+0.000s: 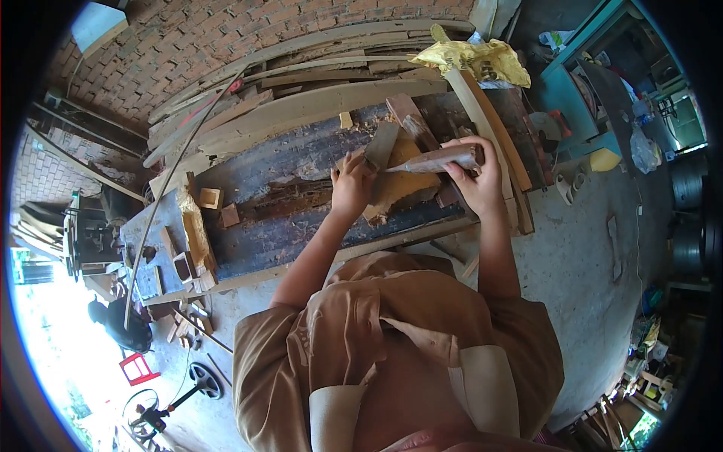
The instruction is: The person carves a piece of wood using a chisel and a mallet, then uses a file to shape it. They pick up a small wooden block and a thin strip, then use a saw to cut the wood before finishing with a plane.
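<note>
My right hand (482, 181) is wrapped round the thick wooden handle of a chisel (446, 159), which lies nearly level over the bench. Its narrow blade points left, toward my left hand (352, 187). The fingers of that hand are bent against the near end of a grey-brown wood block (382, 143), gripping it close to the chisel tip; the exact contact is partly hidden. Under both lies a yellowish wood board (399, 197) with chips around it. A reddish-brown wood bar (413, 120) slants just behind the chisel.
The dark, worn workbench (286, 162) carries small wood blocks (211, 198) and a rough wood strip (197, 230) at left. Long planks (482, 113) cross its right side near a crumpled yellow bag (482, 60). Stacked boards (301, 105) line the brick wall.
</note>
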A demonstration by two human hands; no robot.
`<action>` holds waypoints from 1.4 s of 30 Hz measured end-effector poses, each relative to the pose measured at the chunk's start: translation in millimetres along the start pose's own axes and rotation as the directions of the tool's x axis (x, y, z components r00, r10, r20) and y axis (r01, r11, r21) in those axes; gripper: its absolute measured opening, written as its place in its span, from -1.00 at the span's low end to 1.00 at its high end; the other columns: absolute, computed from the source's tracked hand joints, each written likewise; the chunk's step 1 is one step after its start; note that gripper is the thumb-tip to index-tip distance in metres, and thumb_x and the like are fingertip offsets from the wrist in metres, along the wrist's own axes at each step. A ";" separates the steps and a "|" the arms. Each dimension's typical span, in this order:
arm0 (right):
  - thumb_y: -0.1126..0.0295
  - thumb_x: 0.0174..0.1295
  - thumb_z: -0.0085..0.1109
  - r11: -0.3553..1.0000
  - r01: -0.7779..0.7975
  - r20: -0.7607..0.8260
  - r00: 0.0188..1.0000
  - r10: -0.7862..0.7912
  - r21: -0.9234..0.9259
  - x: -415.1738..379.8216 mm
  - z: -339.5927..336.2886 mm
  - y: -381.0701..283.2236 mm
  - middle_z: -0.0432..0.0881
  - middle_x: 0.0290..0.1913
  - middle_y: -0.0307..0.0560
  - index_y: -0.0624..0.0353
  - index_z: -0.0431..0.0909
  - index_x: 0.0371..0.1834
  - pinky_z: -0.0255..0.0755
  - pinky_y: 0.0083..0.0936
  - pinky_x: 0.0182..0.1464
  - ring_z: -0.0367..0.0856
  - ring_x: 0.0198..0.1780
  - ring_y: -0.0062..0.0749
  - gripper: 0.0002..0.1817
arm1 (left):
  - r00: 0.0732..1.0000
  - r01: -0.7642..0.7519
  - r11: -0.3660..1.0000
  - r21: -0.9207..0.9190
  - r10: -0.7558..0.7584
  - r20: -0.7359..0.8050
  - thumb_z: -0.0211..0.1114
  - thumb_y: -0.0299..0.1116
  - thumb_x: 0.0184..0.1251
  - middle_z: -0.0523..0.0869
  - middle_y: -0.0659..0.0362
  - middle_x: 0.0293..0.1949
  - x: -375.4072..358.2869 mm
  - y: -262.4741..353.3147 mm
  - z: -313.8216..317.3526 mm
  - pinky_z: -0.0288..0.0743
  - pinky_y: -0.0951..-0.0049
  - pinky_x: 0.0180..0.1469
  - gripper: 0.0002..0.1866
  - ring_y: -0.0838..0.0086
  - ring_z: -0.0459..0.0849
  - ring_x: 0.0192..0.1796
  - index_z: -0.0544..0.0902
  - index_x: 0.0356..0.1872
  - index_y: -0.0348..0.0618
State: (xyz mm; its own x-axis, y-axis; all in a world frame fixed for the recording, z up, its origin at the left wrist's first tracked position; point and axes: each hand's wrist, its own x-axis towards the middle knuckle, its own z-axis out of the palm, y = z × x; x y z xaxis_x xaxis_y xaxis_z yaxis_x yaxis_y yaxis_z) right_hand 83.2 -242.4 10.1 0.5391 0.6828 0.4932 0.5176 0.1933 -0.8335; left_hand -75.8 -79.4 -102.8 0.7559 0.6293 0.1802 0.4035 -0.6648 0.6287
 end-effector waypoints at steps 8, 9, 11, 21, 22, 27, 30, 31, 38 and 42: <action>0.41 0.01 0.27 1.000 0.014 0.052 0.999 -0.015 0.025 3.6 1.5 -8.3 0.56 -0.20 -0.05 0.20 0.31 -0.15 0.40 -0.48 -0.10 0.55 -0.16 -0.36 -0.61 | 0.955 0.148 0.956 -0.253 -0.205 -0.216 0.14 -0.32 0.20 0.61 -0.07 -0.50 11.6 -7.3 0.8 0.43 0.18 -0.33 -0.84 0.00 0.59 -0.41 0.46 -0.40 -0.21; 0.41 0.01 0.27 1.000 0.017 0.053 0.998 -0.018 0.003 3.4 0.9 -8.0 0.56 -0.20 -0.05 0.20 0.31 -0.15 0.40 -0.47 -0.10 0.55 -0.16 -0.35 -0.62 | 0.958 0.114 0.961 -0.251 -0.174 -0.228 0.12 -0.32 0.20 0.60 -0.09 -0.51 14.5 -12.1 -2.5 0.44 0.18 -0.42 -0.84 -0.03 0.58 -0.43 0.45 -0.40 -0.21; 0.42 0.01 0.27 1.000 0.021 0.051 0.998 -0.020 -0.021 3.2 -0.3 -8.0 0.56 -0.20 -0.04 0.19 0.31 -0.15 0.40 -0.47 -0.10 0.55 -0.15 -0.34 -0.62 | 0.937 0.130 0.974 -0.186 -0.182 -0.297 0.14 -0.39 0.14 0.62 -0.09 -0.43 18.2 -26.4 -7.3 0.46 0.17 -0.36 -0.86 -0.01 0.60 -0.37 0.43 -0.31 -0.18; 0.49 0.09 0.16 0.980 -0.057 -0.031 0.997 0.064 0.193 0.0 -0.6 -0.1 0.53 -0.13 -0.03 0.20 0.27 -0.06 0.48 -0.50 -0.15 0.53 -0.09 -0.36 -0.63 | 0.933 0.050 0.971 -0.233 0.038 0.357 0.46 -0.06 -0.27 0.06 0.06 0.34 13.6 -24.0 -40.1 0.00 0.02 0.28 0.03 0.15 -0.05 0.39 0.08 0.31 0.04; 0.51 0.11 0.14 0.961 -0.092 -0.105 0.987 0.123 0.260 -0.7 -2.4 1.0 0.52 -0.12 -0.02 0.21 0.25 -0.04 0.49 -0.52 -0.16 0.53 -0.08 -0.36 -0.64 | 0.932 0.052 0.971 -0.232 0.036 0.360 0.46 -0.06 -0.27 0.06 0.06 0.34 11.8 -27.8 -35.4 0.00 0.02 0.28 0.03 0.15 -0.05 0.39 0.08 0.31 0.04; 0.36 0.19 0.07 0.934 -0.263 -0.270 0.906 0.325 0.240 1.4 -23.8 -3.7 0.51 -0.12 -0.03 0.20 0.24 -0.02 0.53 -0.58 -0.28 0.53 -0.13 -0.43 -0.65 | 0.888 -0.002 0.999 0.050 -0.022 0.460 0.53 -0.03 -0.43 0.04 0.13 0.36 6.0 -11.2 -39.2 -0.19 -0.16 0.27 0.18 0.25 -0.13 0.41 0.00 0.34 0.10; 0.32 0.22 0.03 0.941 -0.278 -0.311 0.892 0.327 0.193 -1.5 -31.0 -0.4 0.53 -0.12 -0.03 0.18 0.25 -0.02 0.54 -0.59 -0.34 0.55 -0.18 -0.46 -0.67 | 0.885 0.002 0.991 0.134 -0.064 0.462 0.52 0.03 -0.44 0.07 0.17 0.35 4.1 -8.3 -40.6 -0.22 -0.29 0.22 0.16 0.28 -0.09 0.40 0.04 0.33 0.15; 0.31 0.22 0.03 0.942 -0.285 -0.331 0.884 0.329 0.175 -2.4 -32.4 0.8 0.53 -0.12 -0.03 0.18 0.25 -0.02 0.54 -0.60 -0.35 0.55 -0.18 -0.46 -0.67 | 0.885 0.006 0.991 0.134 -0.067 0.461 0.52 0.03 -0.44 0.07 0.17 0.35 3.0 -9.1 -38.7 -0.22 -0.29 0.22 0.16 0.28 -0.09 0.40 0.04 0.33 0.15; 0.32 0.15 0.13 0.928 -0.297 -0.327 0.874 0.359 0.224 -9.0 -30.7 3.0 0.49 -0.16 -0.09 0.27 0.23 0.01 0.55 -0.61 -0.33 0.53 -0.20 -0.51 -0.57 | 0.971 -0.026 0.992 0.125 -0.005 0.238 0.40 0.28 -0.50 0.25 0.09 0.27 -9.6 1.2 -10.1 -0.23 -0.29 0.23 0.10 0.29 0.14 0.34 0.25 0.24 0.02; 0.35 0.16 0.12 0.933 -0.300 -0.277 0.896 0.348 0.200 -9.4 -31.3 -6.9 0.51 -0.17 -0.10 0.25 0.25 -0.01 0.52 -0.65 -0.33 0.53 -0.20 -0.54 -0.61 | 0.982 -0.067 0.982 0.175 0.034 0.186 0.36 0.31 -0.45 0.34 0.05 0.21 -11.1 4.8 -8.6 -0.23 -0.28 0.23 0.04 0.30 0.27 0.28 0.32 0.20 0.00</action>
State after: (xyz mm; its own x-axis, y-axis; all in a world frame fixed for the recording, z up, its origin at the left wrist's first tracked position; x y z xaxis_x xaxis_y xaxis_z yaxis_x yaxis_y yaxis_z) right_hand 95.4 -272.2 19.0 0.8472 0.4832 0.2208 0.1879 0.1161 -0.9753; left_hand -86.6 -86.1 -95.3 0.8519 0.5206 0.0572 0.4360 -0.7654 0.4733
